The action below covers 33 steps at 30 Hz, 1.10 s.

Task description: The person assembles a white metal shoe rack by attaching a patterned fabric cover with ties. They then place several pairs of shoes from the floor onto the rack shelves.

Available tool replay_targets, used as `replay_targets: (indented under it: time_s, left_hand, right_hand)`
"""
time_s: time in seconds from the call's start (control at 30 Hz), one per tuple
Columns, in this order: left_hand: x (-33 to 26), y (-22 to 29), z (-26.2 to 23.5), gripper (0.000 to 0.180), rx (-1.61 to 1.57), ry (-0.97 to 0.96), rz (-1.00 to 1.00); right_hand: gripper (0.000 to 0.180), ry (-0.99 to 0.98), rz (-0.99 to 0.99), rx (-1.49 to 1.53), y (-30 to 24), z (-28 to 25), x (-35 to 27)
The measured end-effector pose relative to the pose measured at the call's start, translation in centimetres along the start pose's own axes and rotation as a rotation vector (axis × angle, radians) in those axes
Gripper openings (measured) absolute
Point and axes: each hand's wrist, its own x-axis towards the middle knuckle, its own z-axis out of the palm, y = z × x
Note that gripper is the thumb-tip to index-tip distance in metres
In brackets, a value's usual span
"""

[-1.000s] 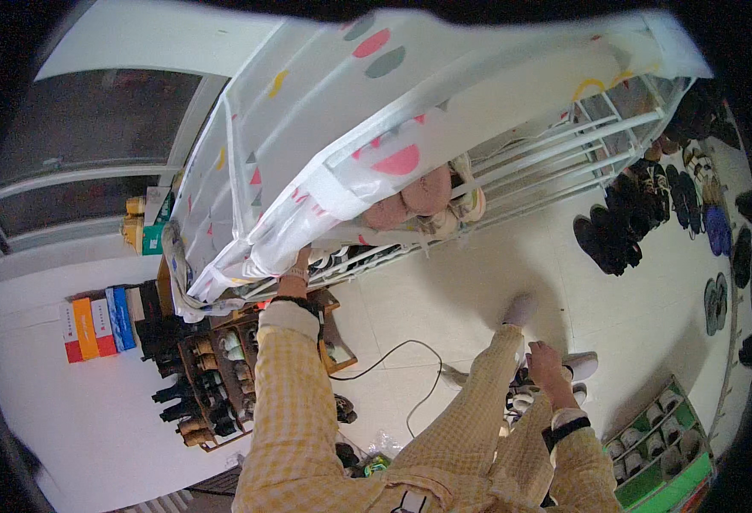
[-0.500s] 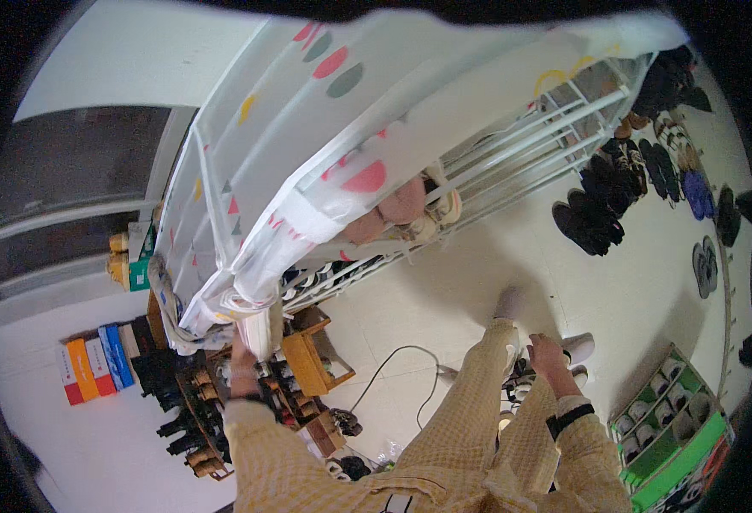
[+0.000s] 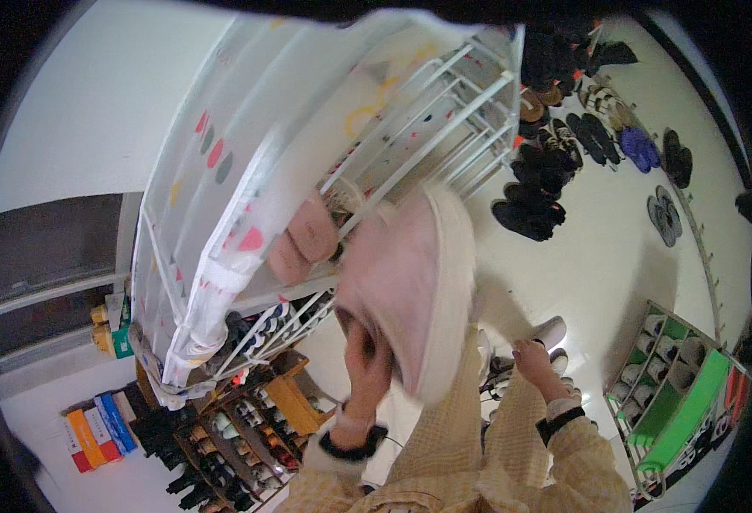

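Observation:
Close in front of me, my left hand (image 3: 367, 363) grips a pale pink slipper (image 3: 393, 278) with a thick white sole, fingers inside its opening. The slipper is tilted and slightly blurred, and it hides part of the rack behind it. A white metal shoe rack (image 3: 453, 128) stands there, with a white patterned fabric cover (image 3: 213, 205) drawn back. On one of its shelves lies a pair of pink slides (image 3: 303, 239), beside the held slipper. My right hand (image 3: 534, 359) hangs near my knee, its fingers loosely bent and apart, with nothing seen in it.
Several dark shoes (image 3: 530, 201) and grey slippers (image 3: 665, 215) line the floor at right. A green-sided rack (image 3: 684, 410) of shoes stands at lower right. Wooden shelves (image 3: 230, 445) of shoes and colourful boxes (image 3: 98, 432) are at lower left.
My left hand has come away from the edge of the fabric cover and moved right, and now shows the pink slipper in it. My right hand stays near my knee. The view has shifted.

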Motion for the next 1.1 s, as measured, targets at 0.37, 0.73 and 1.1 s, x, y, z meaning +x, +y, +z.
replay_targets:
  time_s: [0.37, 0.73, 1.1]
  left_hand:
    - [28.1, -2.1, 8.0, 0.031, 0.646, 0.412, 0.438]
    - [31.9, -5.7, 6.8, 0.022, 2.185, 0.117, 0.392]
    - [28.0, -3.3, 7.2, 0.044, 0.71, 0.319, 0.077]
  right_hand:
    - [0.03, 0.15, 0.297, 0.17, 9.1, 0.2, -8.3]
    - [0.03, 0.175, 0.449, 0.326, 10.8, 2.3, -9.8]
    - [0.024, 0.599, 1.111, 0.587, 26.3, 5.5, -16.3]
